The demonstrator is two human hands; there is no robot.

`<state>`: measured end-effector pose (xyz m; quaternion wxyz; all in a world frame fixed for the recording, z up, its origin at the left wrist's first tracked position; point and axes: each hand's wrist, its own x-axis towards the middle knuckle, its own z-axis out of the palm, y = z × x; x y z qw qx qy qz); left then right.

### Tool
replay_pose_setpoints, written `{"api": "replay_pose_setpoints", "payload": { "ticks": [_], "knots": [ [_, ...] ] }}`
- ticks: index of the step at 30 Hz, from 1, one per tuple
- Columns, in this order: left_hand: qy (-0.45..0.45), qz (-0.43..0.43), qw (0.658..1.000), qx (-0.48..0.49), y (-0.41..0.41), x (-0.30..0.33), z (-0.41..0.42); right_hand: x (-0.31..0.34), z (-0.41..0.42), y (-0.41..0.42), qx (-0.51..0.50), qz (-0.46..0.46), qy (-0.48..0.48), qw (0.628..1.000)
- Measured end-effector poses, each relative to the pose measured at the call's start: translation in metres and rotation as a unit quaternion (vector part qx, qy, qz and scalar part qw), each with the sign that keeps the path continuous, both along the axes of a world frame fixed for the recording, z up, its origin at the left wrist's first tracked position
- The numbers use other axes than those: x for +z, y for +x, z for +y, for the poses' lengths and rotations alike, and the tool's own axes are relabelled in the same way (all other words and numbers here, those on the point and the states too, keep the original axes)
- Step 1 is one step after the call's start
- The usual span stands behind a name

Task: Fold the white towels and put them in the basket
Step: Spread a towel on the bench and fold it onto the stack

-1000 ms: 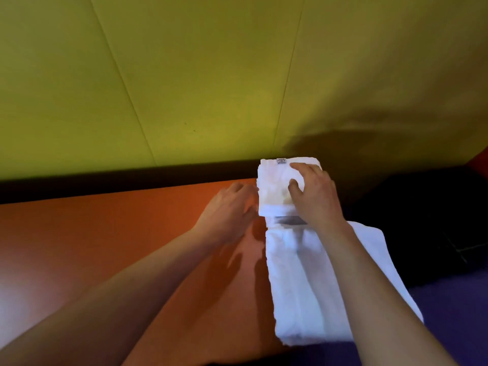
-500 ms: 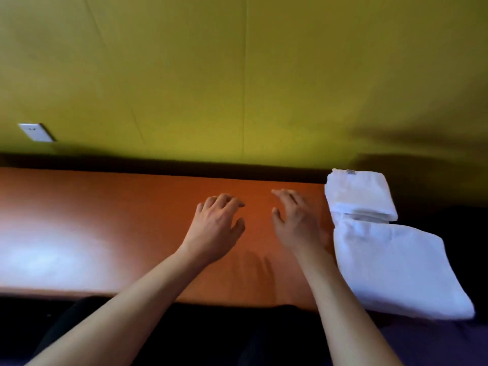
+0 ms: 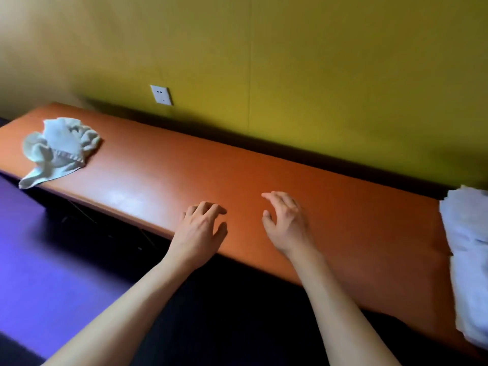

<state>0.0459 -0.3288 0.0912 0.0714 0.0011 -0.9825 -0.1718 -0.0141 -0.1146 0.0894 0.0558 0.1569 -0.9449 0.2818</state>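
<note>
A crumpled white towel (image 3: 59,147) lies at the far left end of the long orange bench (image 3: 264,180), one corner hanging over the front edge. Folded white towels (image 3: 467,254) are stacked at the bench's right end, partly cut off by the frame. My left hand (image 3: 202,229) hovers over the bench's front edge with loosely curled fingers, holding nothing. My right hand (image 3: 286,220) hovers just to its right, fingers relaxed and empty. Both hands are well away from either towel. No basket is in view.
A yellow-green wall (image 3: 290,75) runs behind the bench, with a white socket plate (image 3: 161,95) low on it. Purple floor (image 3: 39,273) lies to the left and in front of the bench.
My right hand has let go of the folded towel stack. The view has swung left, so the stack now sits at the right edge and the crumpled towel has come into sight.
</note>
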Motion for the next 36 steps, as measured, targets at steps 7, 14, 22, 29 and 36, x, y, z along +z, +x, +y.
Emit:
{"api": "replay_pose_setpoints", "payload": {
  "ticks": [7, 14, 22, 29, 36],
  "knots": [
    [0.022, -0.010, 0.995, 0.096, 0.005, -0.038, -0.100, -0.023, -0.122, -0.029, 0.079, -0.035, 0.030, 0.996],
    [0.010, -0.011, 0.986, 0.165, -0.017, -0.090, -0.196, -0.063, -0.242, -0.065, 0.163, -0.070, 0.069, 0.982],
    [-0.093, 0.024, 0.974, 0.205, -0.087, -0.140, -0.321, -0.123, -0.350, -0.129, 0.212, -0.063, 0.145, 0.964],
    [-0.180, 0.017, 0.953, 0.244, -0.172, -0.167, -0.428, -0.151, -0.382, -0.158, 0.202, 0.010, 0.188, 0.961],
    [-0.100, -0.083, 0.940, 0.316, -0.220, -0.158, -0.508, -0.167, -0.379, -0.162, 0.196, 0.016, 0.172, 0.965]
  ]
}}
